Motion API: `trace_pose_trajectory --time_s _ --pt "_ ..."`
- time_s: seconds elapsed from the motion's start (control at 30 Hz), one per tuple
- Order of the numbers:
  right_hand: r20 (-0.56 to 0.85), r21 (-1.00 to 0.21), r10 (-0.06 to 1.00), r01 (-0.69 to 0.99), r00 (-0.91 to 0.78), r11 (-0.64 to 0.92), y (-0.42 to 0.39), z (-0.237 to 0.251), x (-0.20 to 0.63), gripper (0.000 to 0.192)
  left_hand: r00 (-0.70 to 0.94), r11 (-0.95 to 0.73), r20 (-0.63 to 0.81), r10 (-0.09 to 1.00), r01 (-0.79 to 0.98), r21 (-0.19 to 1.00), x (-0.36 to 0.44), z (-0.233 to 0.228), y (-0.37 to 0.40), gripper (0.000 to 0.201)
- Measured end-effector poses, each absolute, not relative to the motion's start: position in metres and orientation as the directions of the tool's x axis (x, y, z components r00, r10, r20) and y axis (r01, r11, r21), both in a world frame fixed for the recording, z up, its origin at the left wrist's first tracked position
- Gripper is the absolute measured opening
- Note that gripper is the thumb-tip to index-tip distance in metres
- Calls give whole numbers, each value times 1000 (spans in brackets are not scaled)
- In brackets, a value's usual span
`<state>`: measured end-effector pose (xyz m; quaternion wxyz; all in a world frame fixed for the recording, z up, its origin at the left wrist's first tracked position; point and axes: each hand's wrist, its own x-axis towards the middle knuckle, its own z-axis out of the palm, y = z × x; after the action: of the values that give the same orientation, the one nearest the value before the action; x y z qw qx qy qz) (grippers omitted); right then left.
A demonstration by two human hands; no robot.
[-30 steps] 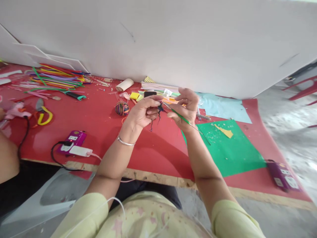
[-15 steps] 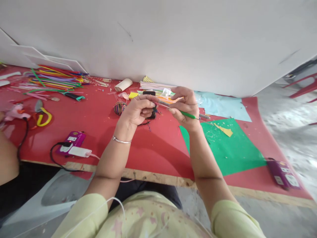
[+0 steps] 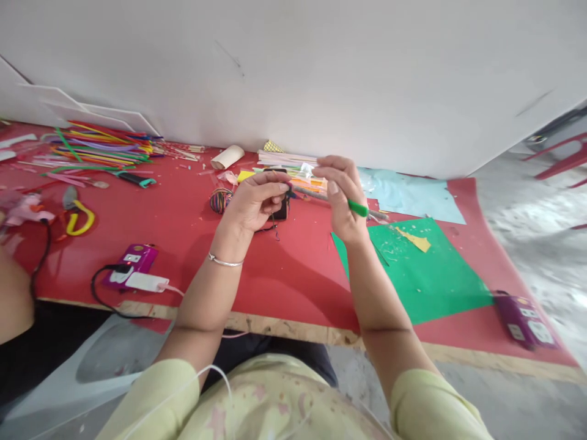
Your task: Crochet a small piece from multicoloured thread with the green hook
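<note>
My left hand (image 3: 257, 200) is raised over the middle of the table, thumb and fingers pinching a small dark piece of multicoloured yarn work (image 3: 290, 192). Opposite it, my right hand (image 3: 345, 201) grips a crochet hook by its green handle (image 3: 358, 208). The tip of the hook is too small to make out at the yarn. Beside my left wrist lies a ball of multicoloured yarn (image 3: 220, 200), and a loose strand hangs below the fingers. A black phone (image 3: 280, 211) is partly hidden behind my left hand.
Coloured strips (image 3: 105, 146), a cardboard tube (image 3: 228, 157) and yellow-handled pliers (image 3: 80, 220) lie leftward. A purple power strip (image 3: 132, 266) sits near the front edge. A green sheet (image 3: 426, 278) with scraps and another purple power strip (image 3: 525, 321) are rightward. A person's arm (image 3: 16, 287) shows far left.
My right hand has turned, and the hook's green handle now points out below its thumb, toward me. My left hand stays nearly in place with the yarn work.
</note>
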<state>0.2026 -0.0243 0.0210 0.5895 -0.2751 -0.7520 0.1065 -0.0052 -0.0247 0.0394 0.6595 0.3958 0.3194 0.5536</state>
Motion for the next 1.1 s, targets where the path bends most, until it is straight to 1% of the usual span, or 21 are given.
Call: trace_pose_trajectory --time_s 0.1,0.2,0.3,0.43,0.73,0.83,1.0,1.1 --pt "795 -525 586 308 -156 794 -28 19 194 28 117 -9 70 991 -460 888 1 38 -26 17" --pt "776 -518 607 375 -171 769 -31 17 186 17 89 -67 120 989 -450 890 7 38 -28 14" --pt "752 -563 648 397 -117 725 -32 17 181 10 62 -98 138 989 -432 896 9 38 -30 14" --pt "727 -621 685 378 -51 687 -32 16 181 10 28 -125 148 989 -387 914 10 37 -31 14" --pt "706 -655 706 337 -44 676 -31 15 179 3 41 -206 235 971 -355 912 12 34 -31 14" --pt "704 -665 710 319 -35 675 -33 15 178 6 37 -201 227 973 -343 917 11 34 -31 14" --pt "665 -710 746 291 -24 642 -33 15 177 3 44 -214 242 969 -339 916 11 35 -31 13" --pt "667 -710 745 283 -23 645 -32 15 178 6 47 -214 245 968 -348 913 11 35 -31 12"
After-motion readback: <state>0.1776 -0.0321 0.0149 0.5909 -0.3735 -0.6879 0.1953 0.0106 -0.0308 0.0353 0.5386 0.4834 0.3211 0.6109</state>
